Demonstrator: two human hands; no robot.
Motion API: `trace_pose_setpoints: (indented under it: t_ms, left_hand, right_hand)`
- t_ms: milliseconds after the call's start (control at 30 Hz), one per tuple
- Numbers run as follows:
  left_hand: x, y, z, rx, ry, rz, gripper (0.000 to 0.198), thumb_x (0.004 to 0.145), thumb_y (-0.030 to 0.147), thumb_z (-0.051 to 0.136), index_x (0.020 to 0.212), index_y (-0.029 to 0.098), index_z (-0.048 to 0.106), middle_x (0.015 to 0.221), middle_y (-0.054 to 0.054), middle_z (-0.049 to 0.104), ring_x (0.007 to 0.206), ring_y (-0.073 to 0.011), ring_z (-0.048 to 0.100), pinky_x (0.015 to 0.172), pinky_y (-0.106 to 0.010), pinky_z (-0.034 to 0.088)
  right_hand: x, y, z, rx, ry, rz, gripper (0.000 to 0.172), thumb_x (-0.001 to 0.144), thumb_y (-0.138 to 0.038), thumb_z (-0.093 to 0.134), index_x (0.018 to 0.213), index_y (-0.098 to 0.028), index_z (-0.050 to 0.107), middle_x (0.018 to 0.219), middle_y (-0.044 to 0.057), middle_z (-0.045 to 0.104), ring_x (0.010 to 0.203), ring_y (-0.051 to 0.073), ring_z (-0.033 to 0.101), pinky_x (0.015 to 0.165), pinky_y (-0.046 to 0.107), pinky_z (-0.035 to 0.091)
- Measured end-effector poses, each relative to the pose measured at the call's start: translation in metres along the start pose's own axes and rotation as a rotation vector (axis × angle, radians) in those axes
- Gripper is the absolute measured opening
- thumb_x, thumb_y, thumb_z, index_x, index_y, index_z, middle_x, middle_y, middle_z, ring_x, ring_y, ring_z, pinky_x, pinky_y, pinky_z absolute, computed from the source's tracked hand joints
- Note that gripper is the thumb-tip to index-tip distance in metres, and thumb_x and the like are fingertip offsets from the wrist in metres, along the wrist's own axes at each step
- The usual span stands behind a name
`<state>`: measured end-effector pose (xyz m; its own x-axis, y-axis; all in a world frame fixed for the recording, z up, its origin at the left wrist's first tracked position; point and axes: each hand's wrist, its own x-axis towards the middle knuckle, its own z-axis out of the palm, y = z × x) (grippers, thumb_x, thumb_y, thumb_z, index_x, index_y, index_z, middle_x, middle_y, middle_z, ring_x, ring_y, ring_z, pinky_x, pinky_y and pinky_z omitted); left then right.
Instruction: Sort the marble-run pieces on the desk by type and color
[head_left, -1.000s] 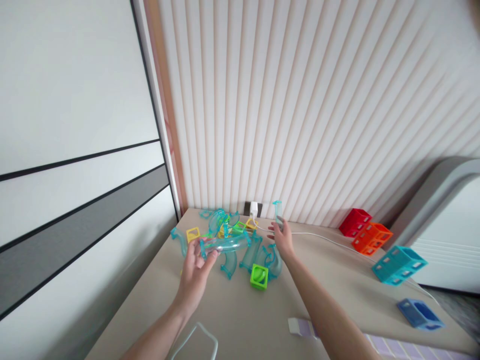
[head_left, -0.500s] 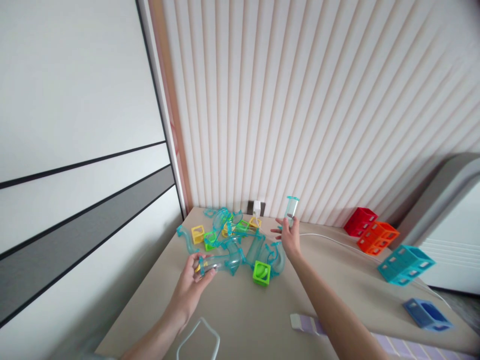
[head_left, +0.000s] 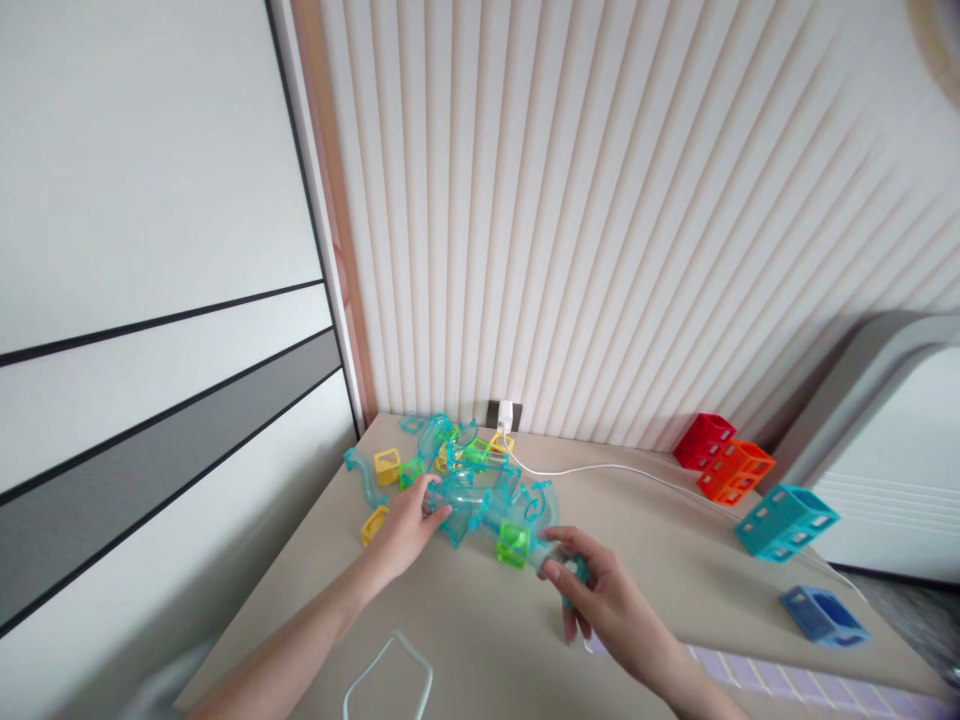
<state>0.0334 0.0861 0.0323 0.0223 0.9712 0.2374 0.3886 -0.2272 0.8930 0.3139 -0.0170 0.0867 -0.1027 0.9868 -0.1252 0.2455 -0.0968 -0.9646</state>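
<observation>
My left hand [head_left: 409, 525] is closed on the near-left end of a clear tube with teal rims [head_left: 459, 498], a marble-run type piece lying against the pile. My right hand [head_left: 604, 580] grips another clear tube [head_left: 541, 553] with a teal rim, tilted low over the table; its far end is beside a green cube frame [head_left: 513, 545]. Between and beyond the hands lies a heap of transparent teal curved pieces [head_left: 435, 440]. A yellow cube frame [head_left: 387, 466] stands among them, and another yellow frame [head_left: 373, 525] sits left of my left hand.
On the right stand red [head_left: 703, 441], orange [head_left: 736, 471], teal [head_left: 786, 522] and blue [head_left: 825, 615] cube frames. A white cable [head_left: 615, 467] runs from a charger [head_left: 505, 415] along the wall. A purple-and-white strip [head_left: 772, 676] and a pale cord loop [head_left: 427, 675] lie at the front.
My right hand has come down toward me with its tube, which went from upright to tilted low. My left hand has moved slightly away and right, and a yellow frame now shows beside it.
</observation>
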Motion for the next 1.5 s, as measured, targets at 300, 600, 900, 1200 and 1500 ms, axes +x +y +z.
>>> trace_pose_setpoints:
  t_ms: [300, 600, 900, 1200, 1500]
  left_hand:
    - [0.012, -0.007, 0.008, 0.122, 0.064, 0.092, 0.042, 0.066, 0.047, 0.080, 0.099, 0.023, 0.072, 0.069, -0.007, 0.070, 0.073, -0.0323, 0.071, 0.070, -0.036, 0.051]
    - [-0.001, 0.000, 0.001, 0.155, 0.078, 0.117, 0.036, 0.074, 0.036, 0.074, 0.108, 0.024, 0.073, 0.072, -0.007, 0.071, 0.072, -0.0308, 0.070, 0.075, -0.037, 0.053]
    - [-0.067, -0.009, -0.025, 0.224, -0.163, 0.295, 0.020, 0.094, 0.029, 0.057, 0.108, 0.023, 0.070, 0.094, -0.007, 0.074, 0.084, -0.0209, 0.073, 0.078, -0.032, 0.061]
    - [-0.096, -0.042, -0.013, 0.365, -0.363, 0.319, 0.068, 0.083, 0.011, 0.062, 0.147, 0.030, 0.047, 0.148, -0.007, 0.057, 0.134, -0.0252, 0.058, 0.112, -0.043, 0.049]
    - [-0.096, -0.039, -0.003, 0.401, -0.332, 0.324, 0.053, 0.086, 0.012, 0.062, 0.136, 0.030, 0.058, 0.133, -0.005, 0.067, 0.120, -0.0233, 0.066, 0.106, -0.037, 0.055]
  right_hand:
    - [-0.026, 0.033, 0.042, -0.061, -0.161, 0.312, 0.062, 0.075, -0.060, 0.068, 0.123, -0.021, 0.067, 0.084, 0.002, 0.071, 0.038, 0.005, 0.049, 0.035, 0.018, 0.033]
    - [-0.006, 0.054, 0.059, -0.309, -0.061, 0.215, 0.045, 0.083, -0.049, 0.062, 0.116, -0.021, 0.077, 0.101, 0.010, 0.077, 0.054, 0.018, 0.065, 0.047, 0.028, 0.049]
    - [-0.016, 0.058, 0.057, -0.394, 0.003, -0.034, 0.046, 0.082, -0.029, 0.062, 0.127, -0.021, 0.068, 0.121, 0.010, 0.069, 0.081, 0.021, 0.070, 0.076, 0.031, 0.055]
    - [-0.022, 0.042, 0.049, -0.536, -0.036, -0.185, 0.045, 0.087, -0.015, 0.058, 0.129, -0.028, 0.067, 0.134, 0.007, 0.064, 0.101, 0.022, 0.071, 0.092, 0.030, 0.054]
    - [0.080, -0.020, 0.016, -0.794, 0.134, -0.425, 0.027, 0.101, -0.026, 0.050, 0.117, -0.024, 0.072, 0.114, 0.008, 0.072, 0.085, 0.019, 0.071, 0.084, 0.030, 0.055]
